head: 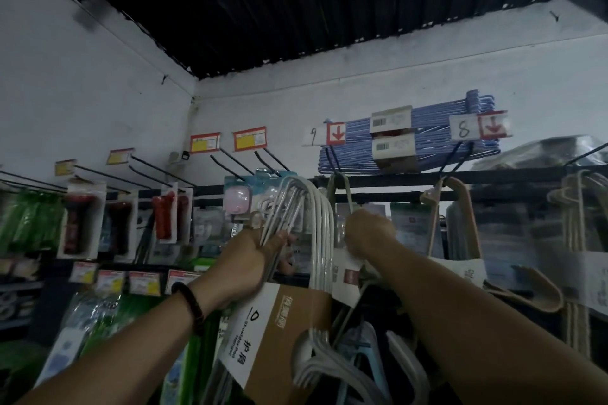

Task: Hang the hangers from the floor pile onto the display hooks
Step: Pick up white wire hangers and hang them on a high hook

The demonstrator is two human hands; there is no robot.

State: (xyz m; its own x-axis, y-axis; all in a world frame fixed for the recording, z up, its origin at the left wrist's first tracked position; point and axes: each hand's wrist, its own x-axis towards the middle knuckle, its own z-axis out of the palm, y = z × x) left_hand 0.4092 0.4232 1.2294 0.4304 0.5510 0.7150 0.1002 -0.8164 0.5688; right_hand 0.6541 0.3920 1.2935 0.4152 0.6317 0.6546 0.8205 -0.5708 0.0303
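A bundle of white hangers (317,207), bound in a cardboard sleeve (289,332), is held up at a shop display. Its hooked tops fan out just above the left hand (260,260), which is clenched round the bundle's necks. The bundle is not yet on any hook.

The right hand (368,235), just beside the left, is closed on the neck of some olive hangers (342,186). Their top loops over a display hook (333,158) directly above that hand. Whether the loop is fully seated cannot be told.

The likely trouble is the fanned white tops. Only some may catch a hook, so the bundle could tip and slide off. They could also snag the pink packet (238,199) up and left of the left hand. If the right hand lets go early, the olive hangers might drop.

Bare hooks (235,161) jut out above and left of the left hand, with open air around their tips. To the right of the right hand, beige hangers (460,207) crowd the next hook. A dark shelf edge (394,178) carrying blue hangers (427,138) runs above both hands and limits any lift. Pale hangers (329,368) hang close below the hands.
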